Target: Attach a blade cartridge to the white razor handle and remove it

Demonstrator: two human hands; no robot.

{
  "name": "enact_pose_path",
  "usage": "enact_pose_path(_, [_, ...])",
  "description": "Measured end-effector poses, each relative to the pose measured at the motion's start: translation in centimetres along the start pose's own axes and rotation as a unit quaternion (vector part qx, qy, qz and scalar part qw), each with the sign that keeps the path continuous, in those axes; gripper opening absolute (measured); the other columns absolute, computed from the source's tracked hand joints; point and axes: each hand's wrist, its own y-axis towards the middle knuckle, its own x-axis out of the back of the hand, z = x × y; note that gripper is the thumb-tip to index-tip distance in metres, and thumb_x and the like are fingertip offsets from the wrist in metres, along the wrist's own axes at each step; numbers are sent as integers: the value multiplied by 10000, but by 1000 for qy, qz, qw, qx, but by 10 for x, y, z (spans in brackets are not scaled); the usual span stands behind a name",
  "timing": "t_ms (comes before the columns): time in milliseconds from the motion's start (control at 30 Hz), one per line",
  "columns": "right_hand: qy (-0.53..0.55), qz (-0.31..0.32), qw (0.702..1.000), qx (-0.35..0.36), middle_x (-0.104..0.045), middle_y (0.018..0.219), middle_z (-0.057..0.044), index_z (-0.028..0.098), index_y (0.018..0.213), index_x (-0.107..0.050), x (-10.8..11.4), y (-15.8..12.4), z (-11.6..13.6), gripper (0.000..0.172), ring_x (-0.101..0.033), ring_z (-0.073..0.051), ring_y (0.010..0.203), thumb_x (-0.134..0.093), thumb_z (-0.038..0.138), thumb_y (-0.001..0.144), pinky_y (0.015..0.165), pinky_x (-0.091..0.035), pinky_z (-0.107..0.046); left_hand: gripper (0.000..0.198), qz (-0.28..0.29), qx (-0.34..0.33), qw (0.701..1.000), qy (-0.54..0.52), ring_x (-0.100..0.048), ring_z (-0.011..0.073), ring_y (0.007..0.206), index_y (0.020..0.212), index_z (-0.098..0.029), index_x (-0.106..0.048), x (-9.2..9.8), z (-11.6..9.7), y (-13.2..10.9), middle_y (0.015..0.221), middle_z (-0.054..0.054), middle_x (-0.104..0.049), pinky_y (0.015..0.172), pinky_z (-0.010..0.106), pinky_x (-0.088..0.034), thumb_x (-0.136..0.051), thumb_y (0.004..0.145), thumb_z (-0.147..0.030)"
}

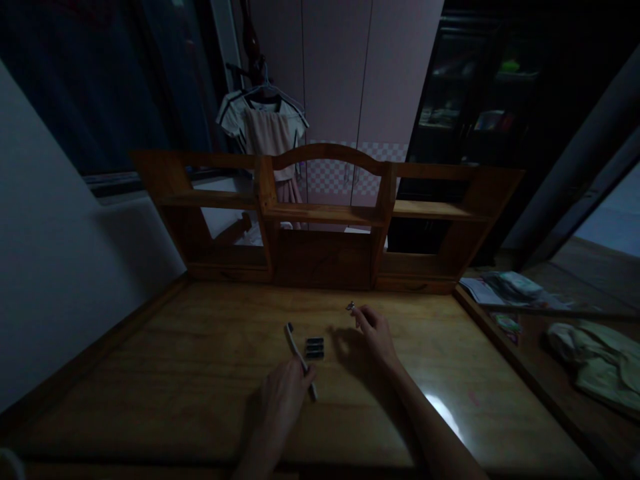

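Note:
My left hand (286,390) is closed around the handle of a toothbrush (296,347), whose dark-bristled head points away from me. Just right of the brush lies a small dark object with several parallel bars (315,348), flat on the wooden desk (200,373); it looks like a pack of batteries, but the dim light hides its kind. My right hand (374,332) pinches a small shiny metal piece (351,307) between thumb and fingertips, held above the desk. What the metal piece is, I cannot make out.
A wooden shelf unit (325,213) with small drawers stands along the desk's back edge. At the left is a white wall (45,253). Papers (500,290) and a pale cloth (605,363) lie beyond the right edge. Clothes (270,130) hang behind the shelf.

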Motion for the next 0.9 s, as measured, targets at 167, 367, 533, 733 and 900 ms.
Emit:
enact_pose_path(167, [8,-12,1000,2,-536,685,-20,170,818,-594,0,2,-4,335,-492,-174,657,-448,464,881,606,-364,-266,270,16,25,999,-36,-598,204,630,645,-197,-581,2,23,6,689,69,-652,537,265,-312,-488,805,-393])
enact_pose_path(367, [39,1,999,3,-554,825,-32,185,914,-551,-6,3,-16,245,-508,-190,773,-501,413,841,695,-398,-276,272,-46,8,992,-118,-576,152,559,769,-186,-594,31,47,49,657,32,-627,510,233,-331,-440,840,-398])
enact_pose_path(533, [51,13,999,2,-571,880,-37,209,1069,-532,-6,3,-11,295,-524,-191,798,-447,421,882,713,-404,-278,377,-119,-79,961,-237,-586,145,622,1028,-190,-553,42,36,94,731,15,-625,587,240,-424,-285,913,-430])
enact_pose_path(733, [20,-14,1000,-2,-553,827,-24,211,1145,-504,-1,4,-12,349,-504,-184,736,-440,436,886,668,-388,-268,410,-102,-172,907,-370,-494,171,1135,1192,-192,-530,16,26,114,1208,46,-569,987,298,-348,-327,910,-410])
enact_pose_path(900, [-20,-29,999,-1,-512,739,-2,207,1088,-501,-2,3,-19,290,-477,-171,661,-425,409,894,610,-365,-256,383,-66,-171,901,-393,-530,170,1081,1146,-204,-551,4,30,108,1153,39,-594,957,272,-379,-364,895,-423])
